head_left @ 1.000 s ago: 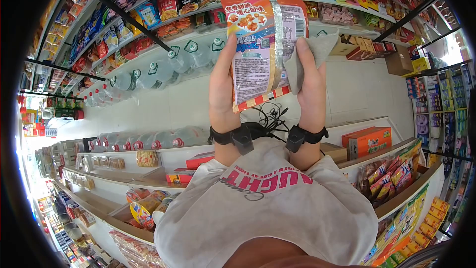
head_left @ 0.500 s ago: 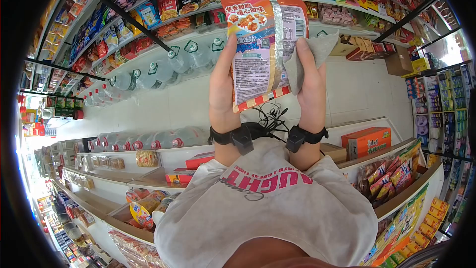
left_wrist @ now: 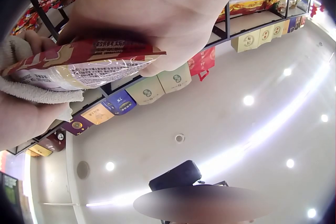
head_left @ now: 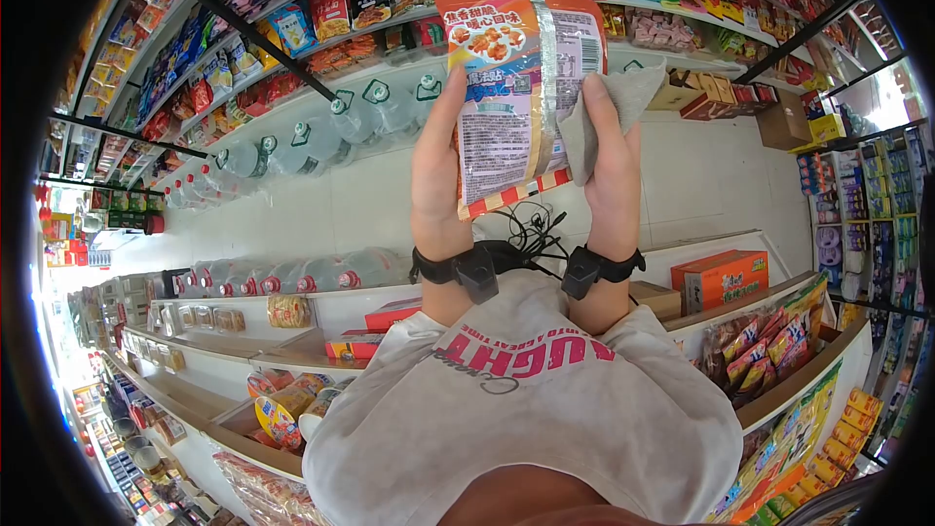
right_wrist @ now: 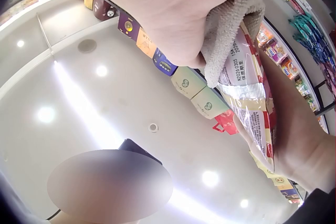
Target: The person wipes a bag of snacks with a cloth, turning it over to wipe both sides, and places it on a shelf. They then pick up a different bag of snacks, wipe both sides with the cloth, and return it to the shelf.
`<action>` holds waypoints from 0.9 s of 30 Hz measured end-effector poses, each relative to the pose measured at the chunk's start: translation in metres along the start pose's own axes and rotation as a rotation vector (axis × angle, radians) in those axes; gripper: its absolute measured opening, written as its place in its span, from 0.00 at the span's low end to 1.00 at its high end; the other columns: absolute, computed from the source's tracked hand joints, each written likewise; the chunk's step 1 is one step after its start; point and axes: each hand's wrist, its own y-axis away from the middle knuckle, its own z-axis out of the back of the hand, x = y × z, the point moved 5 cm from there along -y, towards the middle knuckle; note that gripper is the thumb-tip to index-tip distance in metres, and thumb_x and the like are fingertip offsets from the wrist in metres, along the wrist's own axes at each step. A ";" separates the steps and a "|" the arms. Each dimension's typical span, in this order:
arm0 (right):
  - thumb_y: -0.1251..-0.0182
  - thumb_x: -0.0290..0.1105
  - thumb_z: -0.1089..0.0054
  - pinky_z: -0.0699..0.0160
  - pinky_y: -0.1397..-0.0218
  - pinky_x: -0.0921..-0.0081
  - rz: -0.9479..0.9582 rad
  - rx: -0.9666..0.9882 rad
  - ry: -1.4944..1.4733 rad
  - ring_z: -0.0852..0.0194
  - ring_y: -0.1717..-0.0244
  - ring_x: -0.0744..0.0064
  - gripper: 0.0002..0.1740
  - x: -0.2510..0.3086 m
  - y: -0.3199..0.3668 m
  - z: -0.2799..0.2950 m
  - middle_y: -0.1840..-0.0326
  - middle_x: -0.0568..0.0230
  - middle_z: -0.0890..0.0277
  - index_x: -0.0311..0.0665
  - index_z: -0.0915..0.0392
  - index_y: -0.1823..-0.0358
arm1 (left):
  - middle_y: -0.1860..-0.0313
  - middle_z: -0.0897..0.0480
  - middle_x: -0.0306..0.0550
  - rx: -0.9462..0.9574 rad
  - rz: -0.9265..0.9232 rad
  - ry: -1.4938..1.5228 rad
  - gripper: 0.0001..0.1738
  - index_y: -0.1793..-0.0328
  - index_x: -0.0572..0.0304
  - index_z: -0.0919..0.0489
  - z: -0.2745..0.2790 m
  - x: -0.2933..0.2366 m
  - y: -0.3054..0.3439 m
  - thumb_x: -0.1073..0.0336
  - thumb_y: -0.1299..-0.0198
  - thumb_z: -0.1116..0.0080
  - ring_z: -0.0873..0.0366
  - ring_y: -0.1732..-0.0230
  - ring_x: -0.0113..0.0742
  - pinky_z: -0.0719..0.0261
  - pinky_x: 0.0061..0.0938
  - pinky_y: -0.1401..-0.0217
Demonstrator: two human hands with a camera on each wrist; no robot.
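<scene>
Held up in front of the person is a snack bag (head_left: pixel 502 141), its printed back facing the head camera, orange at the top with a red-and-cream striped bottom edge. The left hand (head_left: pixel 438 161) grips its left side, thumb lying along the front edge. On the other side the right hand (head_left: pixel 612 151) holds a grey cloth (head_left: pixel 635 90) against the bag, its thumb over the cloth. In the right wrist view the cloth (right_wrist: pixel 231 35) is bunched between that hand and the bag (right_wrist: pixel 247 82). Behind the bag, the fingers of both hands are mostly hidden.
Shelves of packaged snacks (head_left: pixel 370 2) curve across the back, with large water bottles (head_left: pixel 317 144) on the floor below. Shelving with an orange carton (head_left: pixel 721 278) stands close on the person's near side. Black cables (head_left: pixel 531 229) hang below the bag.
</scene>
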 end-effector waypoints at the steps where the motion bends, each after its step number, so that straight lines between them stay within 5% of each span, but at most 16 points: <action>1: 0.29 0.47 0.37 0.26 0.52 0.81 -0.002 0.002 0.000 0.23 0.55 0.80 0.25 0.000 0.000 0.000 0.54 0.65 0.20 0.32 0.23 0.46 | 0.39 0.19 0.54 -0.003 -0.002 0.002 0.25 0.29 0.66 0.31 0.001 0.000 0.000 0.55 0.22 0.58 0.17 0.43 0.41 0.16 0.35 0.42; 27: 0.27 0.48 0.40 0.26 0.46 0.80 -0.008 0.011 0.044 0.24 0.50 0.78 0.27 -0.003 -0.001 0.002 0.49 0.63 0.20 0.30 0.24 0.42 | 0.41 0.18 0.53 0.023 0.023 0.044 0.25 0.30 0.66 0.31 0.001 0.000 -0.001 0.54 0.23 0.56 0.16 0.45 0.40 0.15 0.35 0.44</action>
